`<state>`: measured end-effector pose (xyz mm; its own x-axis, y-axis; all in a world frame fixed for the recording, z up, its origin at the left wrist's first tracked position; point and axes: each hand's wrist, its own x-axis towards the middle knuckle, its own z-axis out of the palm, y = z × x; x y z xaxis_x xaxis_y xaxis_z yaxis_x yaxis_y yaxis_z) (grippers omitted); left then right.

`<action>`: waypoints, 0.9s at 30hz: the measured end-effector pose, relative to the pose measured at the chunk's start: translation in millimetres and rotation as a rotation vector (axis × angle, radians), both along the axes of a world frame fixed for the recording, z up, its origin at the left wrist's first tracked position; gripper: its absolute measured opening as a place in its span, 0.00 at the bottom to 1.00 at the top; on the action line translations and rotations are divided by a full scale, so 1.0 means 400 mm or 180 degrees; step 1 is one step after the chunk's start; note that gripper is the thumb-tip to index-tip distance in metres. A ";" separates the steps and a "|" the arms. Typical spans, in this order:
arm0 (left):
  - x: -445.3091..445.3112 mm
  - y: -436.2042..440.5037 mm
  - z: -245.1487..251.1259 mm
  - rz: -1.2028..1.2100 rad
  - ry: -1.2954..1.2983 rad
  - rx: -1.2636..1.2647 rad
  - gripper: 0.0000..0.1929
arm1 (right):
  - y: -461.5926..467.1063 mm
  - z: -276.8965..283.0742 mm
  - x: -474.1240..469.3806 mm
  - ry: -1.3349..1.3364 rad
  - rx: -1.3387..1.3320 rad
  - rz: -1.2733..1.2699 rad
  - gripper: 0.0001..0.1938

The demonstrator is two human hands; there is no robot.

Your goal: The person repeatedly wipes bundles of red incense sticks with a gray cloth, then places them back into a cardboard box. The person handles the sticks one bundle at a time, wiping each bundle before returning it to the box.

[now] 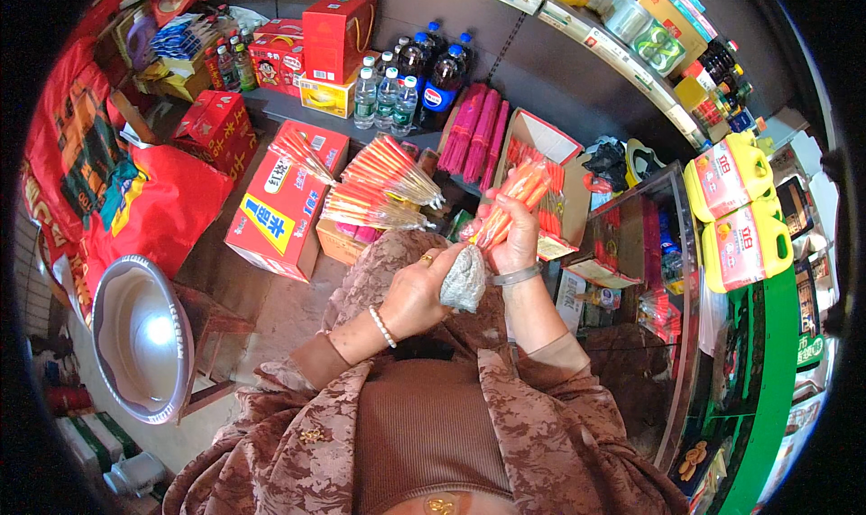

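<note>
My right hand (517,234) grips a plastic-wrapped bundle of red-orange sticks (514,200) in front of my chest. Close by, my left hand (419,288) holds a small greyish-white cloth or wad (463,281) at the bundle's lower end; what lies inside it is hidden. Just beyond, wrapped bundles of similar red-tipped sticks (385,177) with pale thin stems lie on a cardboard box (342,244). An open carton (575,224) behind my right hand contains more red bundles.
A red carton (291,197) bears loose sticks left of centre. Magenta stick bundles (473,136) and bottles (385,99) stand behind. A plastic basin (144,339) rests on a wooden stool (210,325) at left. To the right are a glass case (666,231) and yellow jugs (744,244).
</note>
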<state>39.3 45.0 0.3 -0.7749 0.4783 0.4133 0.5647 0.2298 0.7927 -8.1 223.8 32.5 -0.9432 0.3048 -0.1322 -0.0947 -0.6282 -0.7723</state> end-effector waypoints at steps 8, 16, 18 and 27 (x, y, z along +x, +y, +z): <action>-0.078 -0.062 0.032 -0.0211 -0.2095 0.1713 0.46 | 0.036 0.027 0.015 0.0445 0.0025 0.0341 0.32; -0.058 0.047 0.057 -0.0445 -0.1366 0.1355 0.34 | -0.024 0.048 0.008 0.0545 0.0466 0.0038 0.30; -0.049 0.060 0.055 -0.0238 -0.1069 0.1097 0.33 | -0.023 0.052 0.008 0.0583 0.0487 -0.0029 0.29; -0.019 0.047 0.042 -0.0112 -0.0241 0.0422 0.28 | -0.007 0.060 0.010 0.0704 0.0274 0.0115 0.32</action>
<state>31.7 63.7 17.2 -0.7900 0.4508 0.4157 0.5080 0.1014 0.8554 -4.2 221.1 56.3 -0.9568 0.2714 0.1039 -0.2462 -0.5670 -0.7861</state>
